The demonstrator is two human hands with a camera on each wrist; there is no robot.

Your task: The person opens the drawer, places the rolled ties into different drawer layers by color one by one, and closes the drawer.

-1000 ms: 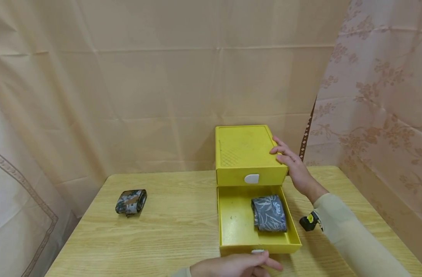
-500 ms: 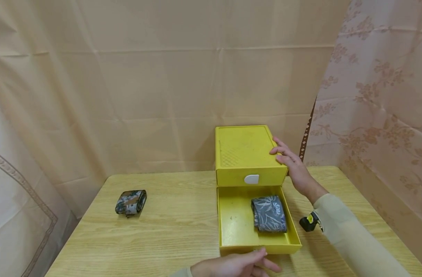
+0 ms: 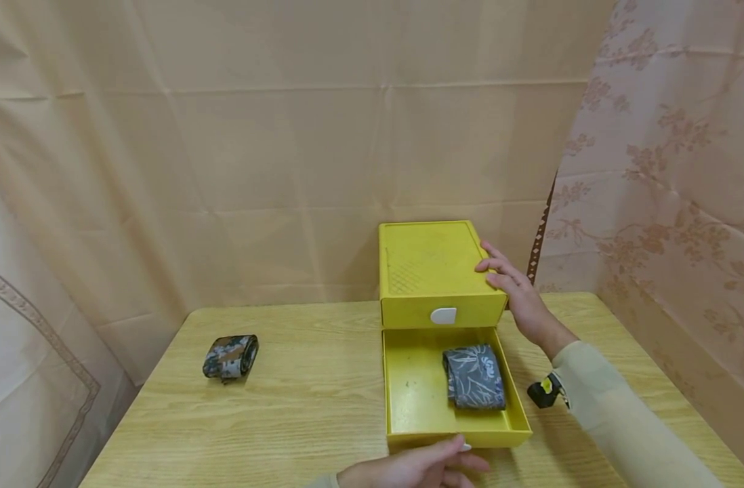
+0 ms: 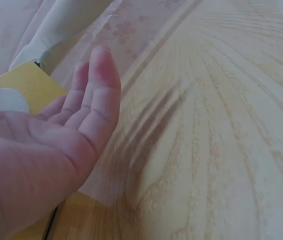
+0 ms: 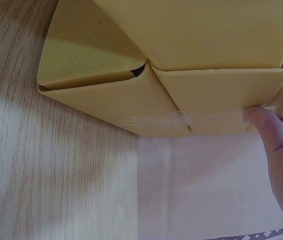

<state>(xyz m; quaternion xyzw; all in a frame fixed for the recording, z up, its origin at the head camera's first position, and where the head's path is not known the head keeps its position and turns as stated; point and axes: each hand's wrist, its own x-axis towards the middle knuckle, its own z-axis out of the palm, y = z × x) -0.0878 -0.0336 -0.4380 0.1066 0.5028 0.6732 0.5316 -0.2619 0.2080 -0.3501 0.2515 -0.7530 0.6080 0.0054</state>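
A yellow two-drawer box (image 3: 429,254) stands at the back of the table, its upper drawer in. The lower drawer (image 3: 408,386) is pulled out and holds a folded grey cloth (image 3: 476,377) with a leaf pattern. My left hand (image 3: 411,466) is at the drawer's front, palm turned up and fingers loosely bent. In the left wrist view the white knob (image 4: 10,100) shows between its thumb and fingers, not gripped. My right hand (image 3: 521,298) rests on the box's top right edge. Its thumb (image 5: 266,125) touches the side wall in the right wrist view.
A rolled camouflage-patterned cloth (image 3: 231,356) lies on the left part of the wooden table (image 3: 299,400). Beige curtains (image 3: 274,169) hang right behind the table, and a flowered one (image 3: 671,203) hangs along the right.
My left hand has shifted very slightly left and its thumb has come off the knob, which shows more at the thumb tip. The right hand, box and cloths stay put.
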